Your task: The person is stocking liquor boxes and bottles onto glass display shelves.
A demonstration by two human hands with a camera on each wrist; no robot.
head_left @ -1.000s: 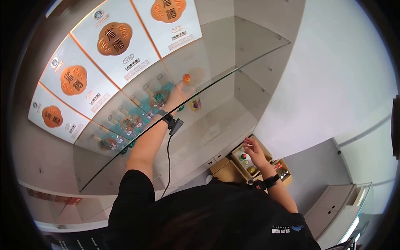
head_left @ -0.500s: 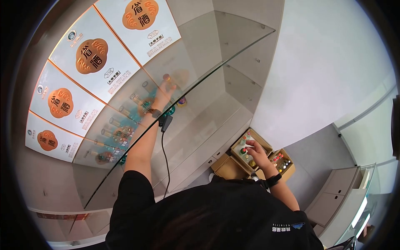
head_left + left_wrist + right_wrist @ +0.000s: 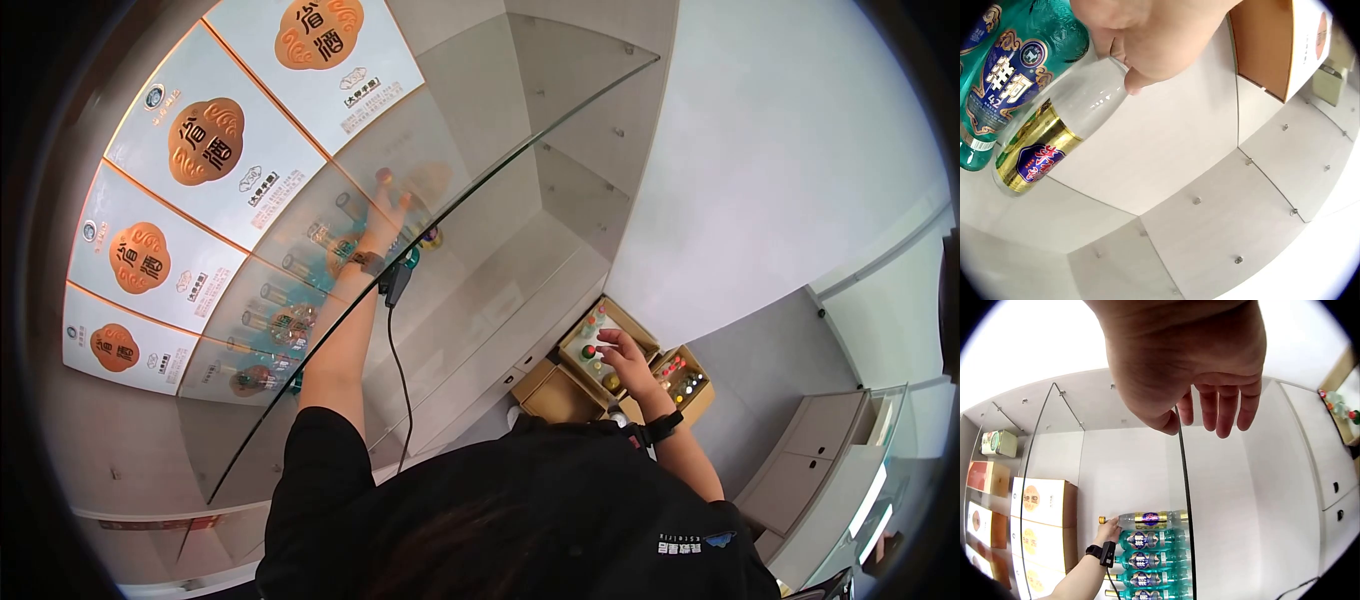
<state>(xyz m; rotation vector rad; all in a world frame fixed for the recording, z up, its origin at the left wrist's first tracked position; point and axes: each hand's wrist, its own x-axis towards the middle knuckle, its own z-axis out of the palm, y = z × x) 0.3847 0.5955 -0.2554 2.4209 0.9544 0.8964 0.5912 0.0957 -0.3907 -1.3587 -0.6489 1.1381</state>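
Note:
My left hand (image 3: 382, 220) reaches under the upper glass shelf and grips a clear bottle (image 3: 1044, 150) with a gold and purple label around its neck. In the right wrist view its orange cap (image 3: 1102, 520) pokes out beyond the fingers. The bottle stands at the end of a row of green glass bottles (image 3: 1142, 540), right beside the nearest green bottle (image 3: 1013, 84). In the left wrist view the hand hides the bottle's neck. Down at the right, my right hand (image 3: 628, 365) hangs loosely with relaxed fingers, holding nothing, and overlaps an open carton (image 3: 570, 350) in the head view.
The glass shelf edge (image 3: 480, 190) crosses above my left forearm. White boxes (image 3: 250, 95) with orange emblems stand on the upper shelf. Another carton (image 3: 700, 400) with small bottles sits on the floor by a brown carton (image 3: 555, 395). A cable (image 3: 408, 385) hangs from the left wrist.
The head view has shifted, with the shelf moving left and down in it. My left hand, with the bottle, now sits closer against the green row. My right hand stays near the cartons.

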